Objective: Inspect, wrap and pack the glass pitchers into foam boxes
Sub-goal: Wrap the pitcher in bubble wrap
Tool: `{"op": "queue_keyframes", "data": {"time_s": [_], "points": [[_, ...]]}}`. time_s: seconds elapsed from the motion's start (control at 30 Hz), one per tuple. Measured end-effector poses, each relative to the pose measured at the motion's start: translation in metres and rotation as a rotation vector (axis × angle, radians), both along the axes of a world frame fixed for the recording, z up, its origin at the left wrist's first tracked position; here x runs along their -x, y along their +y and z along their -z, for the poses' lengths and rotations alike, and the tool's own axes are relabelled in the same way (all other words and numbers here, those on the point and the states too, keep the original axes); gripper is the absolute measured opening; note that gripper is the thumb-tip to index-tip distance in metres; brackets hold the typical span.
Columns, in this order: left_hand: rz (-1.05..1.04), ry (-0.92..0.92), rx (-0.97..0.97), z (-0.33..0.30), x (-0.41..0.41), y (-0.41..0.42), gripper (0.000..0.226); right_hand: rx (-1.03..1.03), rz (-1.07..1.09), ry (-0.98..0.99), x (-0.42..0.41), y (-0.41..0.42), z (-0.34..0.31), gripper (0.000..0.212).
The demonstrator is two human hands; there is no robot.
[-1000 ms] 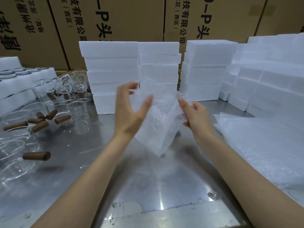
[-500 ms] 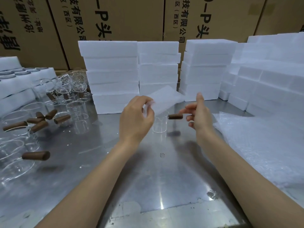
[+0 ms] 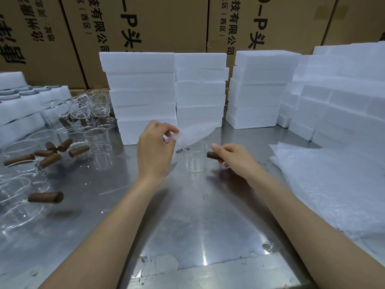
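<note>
Left hand (image 3: pixel 155 149): fingers curled, pinching one edge of a bubble-wrap sheet (image 3: pixel 192 133) held above the pitcher. Right hand (image 3: pixel 235 156): fingers closed round the brown wooden handle (image 3: pixel 211 154) of a glass pitcher (image 3: pixel 195 156) standing upright on the steel table (image 3: pixel 208 226). A second ago both hands held the sheet spread open, hiding the pitcher; now the sheet is lifted aside. Foam boxes (image 3: pixel 141 94) stacked behind; more pitchers (image 3: pixel 41 155) to the left.

Both bare forearms are extended forward over the work area. Left hand (image 3: pixel 155 150) is raised, wrist bent, thumb and fingertips pinched together. Right hand (image 3: pixel 234 157) is held lower, fingers curled, knuckles up.
</note>
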State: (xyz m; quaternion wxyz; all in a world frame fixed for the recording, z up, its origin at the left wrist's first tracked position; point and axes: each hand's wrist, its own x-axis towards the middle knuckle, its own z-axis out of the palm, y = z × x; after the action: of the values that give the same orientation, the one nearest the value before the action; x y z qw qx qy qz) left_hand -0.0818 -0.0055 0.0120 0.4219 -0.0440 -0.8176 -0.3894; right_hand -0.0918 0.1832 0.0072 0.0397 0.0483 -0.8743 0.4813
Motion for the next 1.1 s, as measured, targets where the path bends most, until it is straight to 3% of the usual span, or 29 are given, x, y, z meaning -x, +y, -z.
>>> {"op": "queue_keyframes", "data": {"time_s": [0.13, 0.27, 0.37, 0.53, 0.63, 0.77, 0.83, 1.0, 1.1], "points": [[-0.036, -0.041, -0.009, 0.003, 0.0, -0.004, 0.021, 0.002, -0.046, -0.025, -0.004, -0.003, -0.004, 0.046], [-0.009, -0.144, 0.057, 0.009, 0.004, -0.006, 0.016, 0.149, 0.08, 0.012, 0.0, 0.003, -0.006, 0.047], [0.087, -0.239, 0.151, 0.012, 0.006, -0.001, 0.005, 0.402, 0.178, 0.0, 0.003, 0.007, -0.012, 0.04], [0.156, -0.308, 0.191, 0.014, 0.006, 0.005, 0.012, 0.91, 0.19, -0.07, 0.001, 0.018, -0.022, 0.026], [0.207, -0.293, 0.199, 0.013, 0.005, 0.008, 0.014, 1.073, 0.17, -0.075, -0.001, 0.02, -0.024, 0.027], [0.351, -0.305, 0.124, 0.01, 0.002, 0.013, 0.007, 1.176, 0.166, -0.055, -0.002, 0.022, -0.027, 0.026], [0.383, -0.303, 0.082, 0.009, 0.001, 0.015, 0.014, 1.216, 0.161, -0.036, -0.003, 0.024, -0.028, 0.027], [0.34, -0.265, -0.121, 0.008, 0.003, 0.018, 0.024, 1.246, 0.127, 0.031, -0.006, 0.029, -0.033, 0.026], [0.312, -0.228, -0.011, 0.01, 0.003, 0.017, 0.02, 1.115, 0.078, 0.097, -0.01, 0.026, -0.036, 0.026]]}}
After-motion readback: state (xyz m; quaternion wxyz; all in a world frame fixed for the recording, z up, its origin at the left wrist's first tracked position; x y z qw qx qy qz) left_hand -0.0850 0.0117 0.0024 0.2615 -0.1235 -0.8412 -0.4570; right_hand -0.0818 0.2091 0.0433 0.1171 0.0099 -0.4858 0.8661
